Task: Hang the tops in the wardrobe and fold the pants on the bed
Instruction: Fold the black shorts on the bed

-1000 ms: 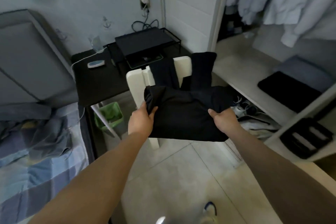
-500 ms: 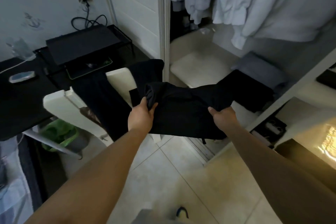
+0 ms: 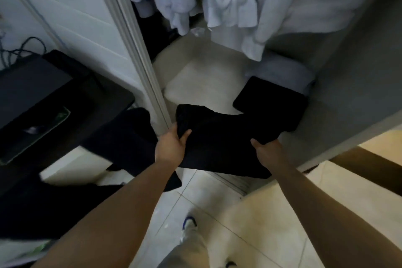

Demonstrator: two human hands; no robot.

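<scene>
While both hands gripped the folded black garment (image 3: 219,146), left hand (image 3: 171,148) curled round its rolled edge and right hand (image 3: 268,151) pinching the other side, it hung just short of the wardrobe shelf (image 3: 195,85) beyond the fingertips; a loosened grip risked unfolding it onto the floor.

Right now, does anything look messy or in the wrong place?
Yes. A dark garment is draped over the white chair instead of hung or folded. Both hands, left and right, hold folded black clothing at the wardrobe.
</scene>
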